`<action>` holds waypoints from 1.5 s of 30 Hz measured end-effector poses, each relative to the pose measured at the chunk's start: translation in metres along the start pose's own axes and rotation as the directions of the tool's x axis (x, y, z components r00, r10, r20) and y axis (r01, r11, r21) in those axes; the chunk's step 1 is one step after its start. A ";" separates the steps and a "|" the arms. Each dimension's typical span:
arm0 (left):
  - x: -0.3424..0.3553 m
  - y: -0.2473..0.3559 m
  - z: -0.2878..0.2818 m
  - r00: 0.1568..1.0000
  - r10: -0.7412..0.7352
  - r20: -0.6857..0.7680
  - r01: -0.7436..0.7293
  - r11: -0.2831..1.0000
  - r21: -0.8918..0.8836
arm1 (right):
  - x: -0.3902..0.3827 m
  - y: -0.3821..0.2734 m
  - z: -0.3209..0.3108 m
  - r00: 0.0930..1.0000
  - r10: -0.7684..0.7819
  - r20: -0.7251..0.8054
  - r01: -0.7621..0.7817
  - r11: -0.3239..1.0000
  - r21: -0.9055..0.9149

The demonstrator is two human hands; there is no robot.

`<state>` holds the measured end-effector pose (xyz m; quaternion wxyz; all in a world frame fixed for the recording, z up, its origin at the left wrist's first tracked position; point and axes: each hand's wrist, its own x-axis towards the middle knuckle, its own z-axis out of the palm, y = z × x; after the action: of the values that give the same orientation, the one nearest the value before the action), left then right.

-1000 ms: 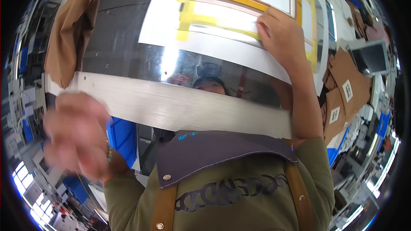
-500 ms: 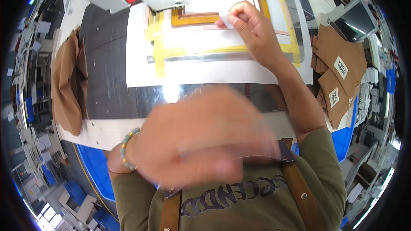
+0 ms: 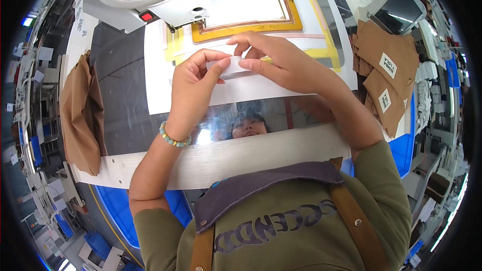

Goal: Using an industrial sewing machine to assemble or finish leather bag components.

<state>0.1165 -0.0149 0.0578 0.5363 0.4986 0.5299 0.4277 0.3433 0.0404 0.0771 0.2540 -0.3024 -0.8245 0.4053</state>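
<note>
A small white slip (image 3: 234,67) is held between my two hands above the white sheet (image 3: 173,95). My left hand (image 3: 197,76) pinches its left end between thumb and fingers. My right hand (image 3: 276,61) has its thumb at the slip's right end, with the index finger arched above; the other fingertips are partly hidden. Beyond my hands lies a yellow rectangular frame (image 3: 297,19) with a copper-coloured inner edge, under the white machine head (image 3: 175,7). Yellow tape (image 3: 329,52) runs around it on the sheet.
Brown fabric (image 3: 83,115) hangs at the left table edge. Brown fabric pieces with white labels (image 3: 389,52) are stacked at the right, beside a grey screen (image 3: 400,12). Blue bins (image 3: 118,211) stand below the table. A shiny dark plate (image 3: 123,85) covers the worktop.
My left hand has moved from close before my chest out to the slip and grips it. My right hand has drawn the slip back toward me from the yellow frame.
</note>
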 end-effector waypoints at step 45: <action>0.054 -0.044 -0.068 0.883 0.326 0.337 -0.388 0.103 0.916 | 0.082 0.091 -0.121 0.935 0.345 0.087 -0.267 0.842 -0.468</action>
<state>0.0499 0.0383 0.0105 -0.0033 0.8432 0.5276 0.1029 0.3940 0.2054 0.0824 0.0388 -0.4455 -0.8548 0.2635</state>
